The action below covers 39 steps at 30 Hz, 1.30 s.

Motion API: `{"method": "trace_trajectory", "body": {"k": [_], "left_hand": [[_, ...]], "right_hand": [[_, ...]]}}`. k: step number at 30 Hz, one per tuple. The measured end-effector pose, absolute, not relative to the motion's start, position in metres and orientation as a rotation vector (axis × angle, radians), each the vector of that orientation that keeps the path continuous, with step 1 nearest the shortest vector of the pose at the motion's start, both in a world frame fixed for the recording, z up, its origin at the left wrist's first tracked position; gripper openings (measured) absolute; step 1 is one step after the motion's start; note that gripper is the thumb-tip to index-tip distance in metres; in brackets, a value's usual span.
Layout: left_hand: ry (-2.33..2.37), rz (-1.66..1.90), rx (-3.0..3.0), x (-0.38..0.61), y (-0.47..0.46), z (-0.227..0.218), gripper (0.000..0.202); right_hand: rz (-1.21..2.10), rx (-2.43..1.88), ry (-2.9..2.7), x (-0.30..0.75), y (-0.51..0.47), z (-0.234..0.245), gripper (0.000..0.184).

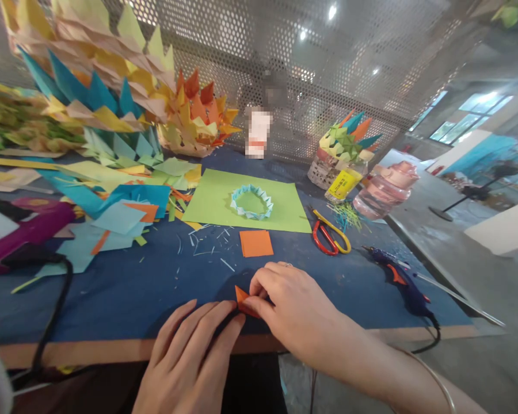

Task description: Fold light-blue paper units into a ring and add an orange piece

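Note:
My right hand (287, 302) pinches a small folded orange paper piece (243, 299) against the blue table cover (125, 287) near the front edge. My left hand (190, 351) lies flat beside it, fingers stretched out, with the fingertips touching the orange piece's lower edge. A flat orange paper square (256, 242) lies just beyond my hands. Farther back, a ring of folded light-blue paper (251, 202) rests on a green sheet (216, 201).
Scissors with red and yellow handles (330, 233) and a blue glue gun (401, 279) lie to the right. A purple glue gun (26, 230) with a black cord, loose paper scraps (112, 213) and spiky folded-paper models (90, 75) fill the left. A pink bottle (384, 187) lies at back right.

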<state>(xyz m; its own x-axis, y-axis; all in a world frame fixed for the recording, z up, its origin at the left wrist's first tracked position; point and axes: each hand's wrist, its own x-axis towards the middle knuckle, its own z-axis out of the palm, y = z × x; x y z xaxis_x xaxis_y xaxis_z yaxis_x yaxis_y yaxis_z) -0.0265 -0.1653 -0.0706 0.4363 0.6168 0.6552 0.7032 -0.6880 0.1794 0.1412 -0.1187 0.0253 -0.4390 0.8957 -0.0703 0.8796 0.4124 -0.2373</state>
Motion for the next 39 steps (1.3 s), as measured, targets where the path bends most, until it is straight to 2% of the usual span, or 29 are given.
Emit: {"method": "trace_trajectory", "body": {"k": [8, 12, 20, 24, 32, 39], "left_hand": [[-1.063, -1.095, -2.53, -0.025, -0.164, -0.073, 0.036], [-1.116, -1.081, -2.55, -0.024, -0.167, -0.075, 0.038], [-1.309, -1.305, -2.571, -0.014, -0.173, -0.077, 0.036], [-1.315, -1.322, -2.603, -0.014, -0.172, -0.075, 0.035], [-1.221, -1.182, -2.624, -0.022, -0.171, -0.073, 0.042], [-1.054, -1.007, -2.677, -0.029, -0.165, -0.069, 0.043]], "right_hand": [[0.521, -1.67, -2.483, 0.141, -0.119, 0.025, 0.015], [0.601, -1.665, -2.405, 0.14, -0.12, 0.024, 0.003], [0.83, -1.506, -2.396, 0.153, -0.129, 0.032, 0.021], [0.79, -1.337, -2.57, 0.164, -0.131, 0.037, 0.023], [0.664, -0.894, -2.741, 0.177, -0.103, 0.023, 0.013], [0.68, -0.803, -2.708, 0.181, -0.093, 0.012, 0.014]]}}
